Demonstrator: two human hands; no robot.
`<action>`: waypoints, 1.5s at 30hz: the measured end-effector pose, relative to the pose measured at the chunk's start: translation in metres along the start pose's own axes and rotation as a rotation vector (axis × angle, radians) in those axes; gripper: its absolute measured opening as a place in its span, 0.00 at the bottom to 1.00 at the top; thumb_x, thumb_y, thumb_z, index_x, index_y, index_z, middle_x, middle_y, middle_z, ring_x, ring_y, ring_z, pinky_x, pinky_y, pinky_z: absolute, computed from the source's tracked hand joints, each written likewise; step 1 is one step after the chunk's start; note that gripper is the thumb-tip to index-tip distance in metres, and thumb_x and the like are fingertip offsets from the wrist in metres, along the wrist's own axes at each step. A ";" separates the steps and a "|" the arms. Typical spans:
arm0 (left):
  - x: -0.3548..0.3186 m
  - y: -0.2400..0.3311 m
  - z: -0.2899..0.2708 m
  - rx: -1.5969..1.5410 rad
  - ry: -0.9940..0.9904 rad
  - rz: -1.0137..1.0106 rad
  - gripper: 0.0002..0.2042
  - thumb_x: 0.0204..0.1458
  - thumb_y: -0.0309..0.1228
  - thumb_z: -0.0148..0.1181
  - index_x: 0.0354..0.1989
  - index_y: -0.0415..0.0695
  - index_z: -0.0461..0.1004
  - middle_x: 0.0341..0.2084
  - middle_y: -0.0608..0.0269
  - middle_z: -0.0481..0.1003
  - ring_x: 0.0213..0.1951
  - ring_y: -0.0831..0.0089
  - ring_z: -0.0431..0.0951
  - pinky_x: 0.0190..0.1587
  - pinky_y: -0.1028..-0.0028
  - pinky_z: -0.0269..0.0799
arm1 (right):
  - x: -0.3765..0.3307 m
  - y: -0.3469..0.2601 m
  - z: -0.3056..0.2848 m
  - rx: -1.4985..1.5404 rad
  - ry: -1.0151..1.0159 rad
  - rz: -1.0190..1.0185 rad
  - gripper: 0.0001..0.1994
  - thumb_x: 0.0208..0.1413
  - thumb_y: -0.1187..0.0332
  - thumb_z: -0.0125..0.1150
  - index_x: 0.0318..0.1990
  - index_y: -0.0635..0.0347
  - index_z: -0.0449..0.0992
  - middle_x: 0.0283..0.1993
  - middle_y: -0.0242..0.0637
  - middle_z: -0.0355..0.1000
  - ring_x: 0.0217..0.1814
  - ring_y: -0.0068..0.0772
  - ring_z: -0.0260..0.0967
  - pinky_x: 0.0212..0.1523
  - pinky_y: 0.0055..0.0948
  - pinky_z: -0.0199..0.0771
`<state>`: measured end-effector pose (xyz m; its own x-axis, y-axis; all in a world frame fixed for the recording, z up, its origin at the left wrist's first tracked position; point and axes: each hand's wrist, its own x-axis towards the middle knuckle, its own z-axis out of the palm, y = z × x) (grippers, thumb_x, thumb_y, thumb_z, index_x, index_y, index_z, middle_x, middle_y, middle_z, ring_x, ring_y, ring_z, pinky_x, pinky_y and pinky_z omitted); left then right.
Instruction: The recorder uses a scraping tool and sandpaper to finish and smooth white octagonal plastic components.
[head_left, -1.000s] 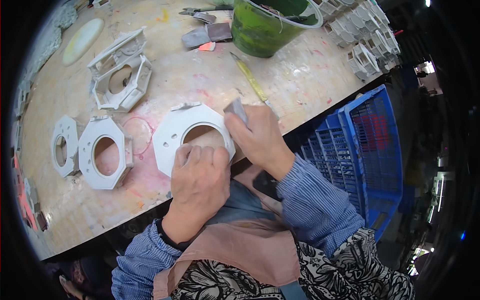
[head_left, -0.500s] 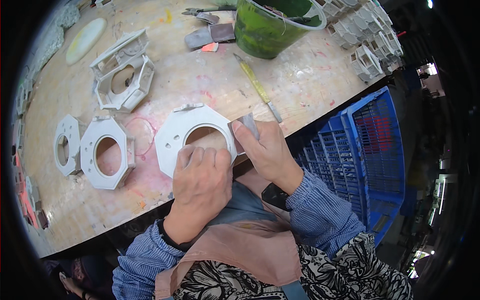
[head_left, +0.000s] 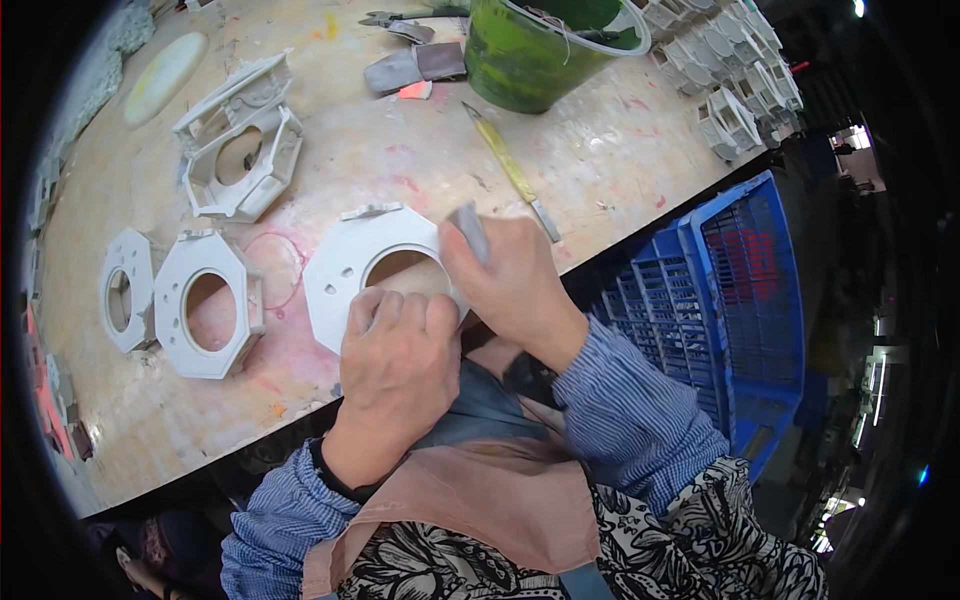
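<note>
A white octagonal frame with a large round hole lies near the table's front edge. My left hand is closed over its near rim, fingers curled at the hole. In my right hand is a folded grey piece of sandpaper, pinched under the thumb against the frame's right edge. That contact is partly hidden by the hand. Two similar white octagonal frames stand to the left. Farther back sits an opened white octagonal casing.
A green-stained tub stands at the back, beside sandpaper pieces and pliers. A yellow-handled knife lies right of centre. White parts are stacked at the far right. A blue crate is beside the table.
My right hand has moved left and slightly up along the frame's right edge with the sandpaper. My left hand keeps its hold on the frame. The whole view has shifted slightly.
</note>
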<state>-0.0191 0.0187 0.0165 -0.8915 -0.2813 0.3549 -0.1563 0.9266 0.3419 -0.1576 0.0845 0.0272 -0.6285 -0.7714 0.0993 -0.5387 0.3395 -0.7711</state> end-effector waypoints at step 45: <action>-0.001 -0.001 0.002 -0.004 0.019 0.003 0.04 0.47 0.27 0.57 0.26 0.45 0.67 0.21 0.60 0.66 0.29 0.63 0.70 0.46 0.63 0.66 | 0.015 -0.003 -0.001 -0.651 0.072 -0.451 0.21 0.58 0.61 0.57 0.13 0.57 0.73 0.11 0.39 0.66 0.13 0.44 0.66 0.17 0.40 0.64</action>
<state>-0.0187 0.0185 0.0141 -0.8835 -0.2836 0.3727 -0.1520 0.9263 0.3447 -0.1660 0.0721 0.0317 -0.2941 -0.8805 0.3719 -0.9557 0.2659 -0.1261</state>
